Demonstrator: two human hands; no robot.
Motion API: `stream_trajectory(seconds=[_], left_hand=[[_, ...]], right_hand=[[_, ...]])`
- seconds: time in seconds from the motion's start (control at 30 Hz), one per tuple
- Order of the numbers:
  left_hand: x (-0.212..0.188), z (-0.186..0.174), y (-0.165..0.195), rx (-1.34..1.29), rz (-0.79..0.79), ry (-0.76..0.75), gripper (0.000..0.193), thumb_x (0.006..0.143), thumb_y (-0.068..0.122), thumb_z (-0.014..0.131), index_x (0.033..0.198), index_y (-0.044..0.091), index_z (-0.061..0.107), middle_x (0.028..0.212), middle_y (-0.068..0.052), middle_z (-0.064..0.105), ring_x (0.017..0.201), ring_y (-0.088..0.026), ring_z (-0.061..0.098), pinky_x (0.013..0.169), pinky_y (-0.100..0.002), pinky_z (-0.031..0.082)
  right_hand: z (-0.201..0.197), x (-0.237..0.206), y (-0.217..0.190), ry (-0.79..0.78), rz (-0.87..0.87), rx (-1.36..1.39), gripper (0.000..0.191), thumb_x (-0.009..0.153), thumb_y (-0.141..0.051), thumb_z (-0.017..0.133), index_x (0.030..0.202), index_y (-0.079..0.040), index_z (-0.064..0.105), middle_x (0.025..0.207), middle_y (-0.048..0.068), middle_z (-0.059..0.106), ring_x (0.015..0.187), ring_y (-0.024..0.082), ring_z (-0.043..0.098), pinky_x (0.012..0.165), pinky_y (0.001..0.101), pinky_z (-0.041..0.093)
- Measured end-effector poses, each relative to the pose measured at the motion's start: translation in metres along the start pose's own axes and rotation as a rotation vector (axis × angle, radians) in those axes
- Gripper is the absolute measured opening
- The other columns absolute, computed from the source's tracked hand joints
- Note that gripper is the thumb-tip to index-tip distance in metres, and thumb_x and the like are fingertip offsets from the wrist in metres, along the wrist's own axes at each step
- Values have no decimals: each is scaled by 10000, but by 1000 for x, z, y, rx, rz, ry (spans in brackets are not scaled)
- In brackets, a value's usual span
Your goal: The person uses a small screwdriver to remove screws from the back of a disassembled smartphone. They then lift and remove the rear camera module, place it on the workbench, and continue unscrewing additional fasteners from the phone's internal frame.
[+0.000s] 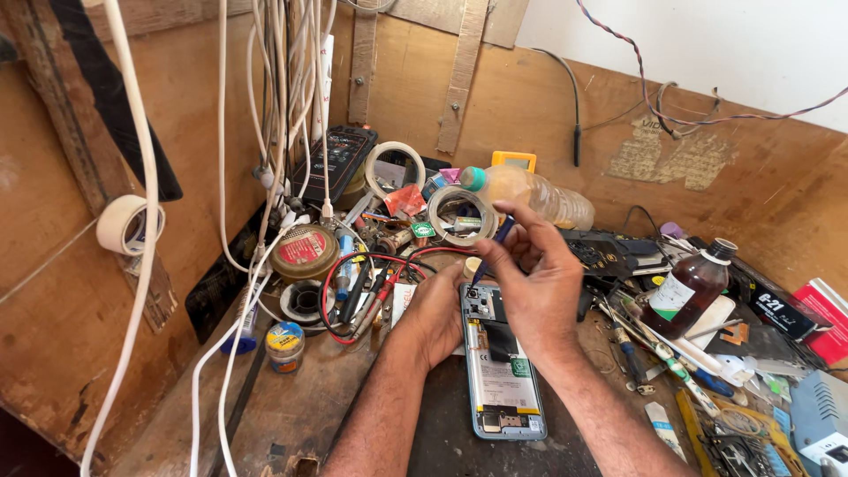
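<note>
1. Phone lies flat with its back cover off, insides showing, directly under both hands.
2. Left hand presses on the phone's upper left edge; fingers are curled together against it, their tips hidden.
3. Right hand hovers just above the phone's top end, thumb and fingers pinched on a thin blue-handled tool.
4. Beyond the fingertips, a clear tape roll and a plastic bottle lie in the clutter.
5. Off past the right hand's knuckles stands a brown bottle; red and black probe leads sit beside the left hand.
</note>
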State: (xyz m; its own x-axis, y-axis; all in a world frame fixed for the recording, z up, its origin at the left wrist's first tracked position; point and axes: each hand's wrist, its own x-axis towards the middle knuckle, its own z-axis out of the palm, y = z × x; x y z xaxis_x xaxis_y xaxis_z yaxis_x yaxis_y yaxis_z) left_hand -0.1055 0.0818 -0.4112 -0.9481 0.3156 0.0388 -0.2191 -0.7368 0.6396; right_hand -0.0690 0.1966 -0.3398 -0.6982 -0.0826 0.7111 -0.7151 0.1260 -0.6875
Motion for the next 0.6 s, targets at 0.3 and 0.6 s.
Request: stream_trajectory(seconds=[0.3,0.6], left_hand=[[-3,4,2,-2,-6,13,390,1076,284,388,1204,-8,612,1006,-128,718,887,-222,721,811,-398,614],[-2,1,0,5,3,5,386,1082,294,401,1189,-8,615,1002,-125,709,879,-221,713,791,-396,616]], right_hand=[[0,-1,0,-3,-46,-90,533,932,56,752,1433,-47,601,993,9,576,905,79,596,844,252,554],[-1,-2,-2,-18,8,-68,594,938,70,695,1493,-66,531,982,12,622,911,89,614,834,253,552]])
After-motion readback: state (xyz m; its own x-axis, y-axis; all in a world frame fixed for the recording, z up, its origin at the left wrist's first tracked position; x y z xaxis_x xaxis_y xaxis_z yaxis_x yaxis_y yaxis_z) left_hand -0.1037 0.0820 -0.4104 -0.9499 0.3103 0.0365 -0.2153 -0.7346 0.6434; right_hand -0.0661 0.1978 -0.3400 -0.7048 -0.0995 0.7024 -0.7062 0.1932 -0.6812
